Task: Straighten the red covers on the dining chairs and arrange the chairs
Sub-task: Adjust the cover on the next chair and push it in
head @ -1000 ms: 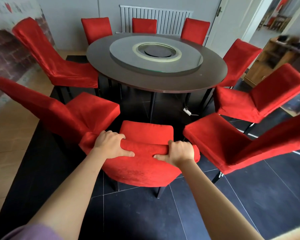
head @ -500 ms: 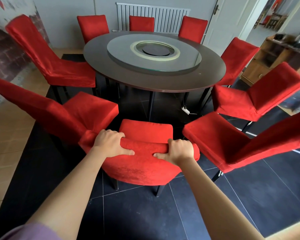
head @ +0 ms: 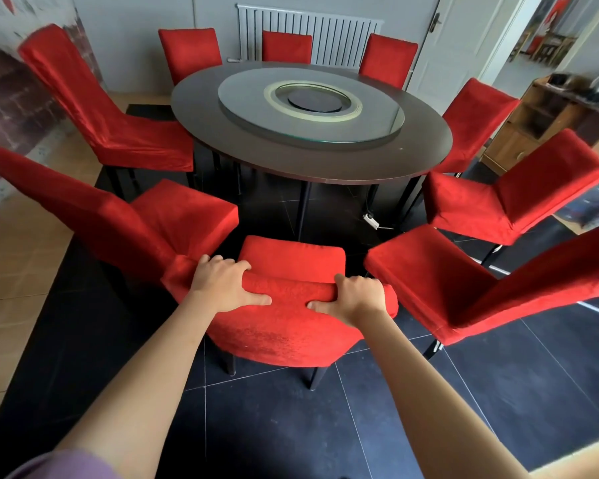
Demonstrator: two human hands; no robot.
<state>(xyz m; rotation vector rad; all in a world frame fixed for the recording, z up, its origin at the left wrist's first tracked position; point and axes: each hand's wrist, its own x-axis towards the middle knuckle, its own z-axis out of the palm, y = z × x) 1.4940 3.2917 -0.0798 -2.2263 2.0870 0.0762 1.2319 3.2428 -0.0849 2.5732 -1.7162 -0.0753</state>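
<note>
Left hand [head: 223,286]: we grip the top edge of the nearest chair's backrest, fingers over the front, thumb behind.
Right hand [head: 357,295]: we clamp the same edge further right.
Nearest chair [head: 284,326]: directly before us, red cover [head: 291,262] on its seat, facing the table.
Neighbouring chairs [head: 440,288]: just beside it on both sides.
Round table [head: 256,143]: beyond, ringed by red-covered chairs.
Radiator [head: 325,32]: on the far wall.
</note>
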